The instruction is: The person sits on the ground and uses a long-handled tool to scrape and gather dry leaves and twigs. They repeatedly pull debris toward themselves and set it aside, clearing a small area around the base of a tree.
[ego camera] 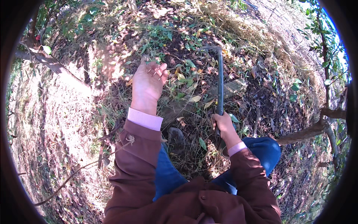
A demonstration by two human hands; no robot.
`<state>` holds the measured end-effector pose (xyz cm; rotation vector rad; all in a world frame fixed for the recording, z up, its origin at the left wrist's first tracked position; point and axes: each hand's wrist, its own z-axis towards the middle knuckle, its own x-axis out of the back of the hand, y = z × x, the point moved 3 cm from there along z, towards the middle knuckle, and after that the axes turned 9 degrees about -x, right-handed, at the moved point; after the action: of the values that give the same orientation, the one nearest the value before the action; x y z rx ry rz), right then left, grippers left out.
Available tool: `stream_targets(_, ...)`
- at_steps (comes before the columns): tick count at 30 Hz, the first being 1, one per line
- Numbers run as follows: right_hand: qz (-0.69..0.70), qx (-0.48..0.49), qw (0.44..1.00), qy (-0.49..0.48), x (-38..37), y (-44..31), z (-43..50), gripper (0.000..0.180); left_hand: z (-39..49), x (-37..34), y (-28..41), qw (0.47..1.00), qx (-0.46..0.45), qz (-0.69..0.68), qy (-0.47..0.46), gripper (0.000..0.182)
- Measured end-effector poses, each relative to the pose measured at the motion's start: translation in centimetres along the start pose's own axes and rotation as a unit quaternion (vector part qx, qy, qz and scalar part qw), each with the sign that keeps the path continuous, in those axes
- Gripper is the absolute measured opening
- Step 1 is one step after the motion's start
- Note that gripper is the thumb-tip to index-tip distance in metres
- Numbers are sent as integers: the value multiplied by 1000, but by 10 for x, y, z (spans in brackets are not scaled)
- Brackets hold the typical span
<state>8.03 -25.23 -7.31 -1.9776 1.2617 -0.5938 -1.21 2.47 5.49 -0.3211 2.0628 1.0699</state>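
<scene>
My right hand (223,124) is closed around the lower end of the dark handle of a sickle (220,81). The tool's thin curved blade points left from the top of the handle, over leaves and weeds. To the left, my left hand (149,78) is raised palm up, its fingers loosely curled and apart, near small green weeds (158,36). Some thin stems or grass show by its fingers; whether they are held cannot be told. Dry leaves and cut-looking grass lie around both hands.
A bare branch (53,63) reaches in from the upper left, and a thin twig (75,175) passes close to my left sleeve. Another thick branch (304,134) stands at the right. A stone (176,136) lies between my legs, and a flat, weathered piece (229,88) lies behind the handle.
</scene>
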Motion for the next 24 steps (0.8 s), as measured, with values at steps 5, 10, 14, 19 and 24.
stream_targets(5,-34,24,998,50,-3,-57,81,11,1,-7,-7,999,0,9,-40,43)
stream_targets(10,5,-7,1000,-8,-10,-87,150,8,-2,-12,-15,999,14,-3,-28,40)
stream_targets(14,49,-29,998,-1,-26,-95,201,11,-3,-15,-26,999,17,25,-13,40)
stream_targets(19,45,-20,999,14,-46,-98,271,11,-1,-13,-40,997,46,51,-16,34)
stream_targets(24,15,-26,999,44,-73,-95,329,16,2,-8,-50,993,67,94,-24,36)
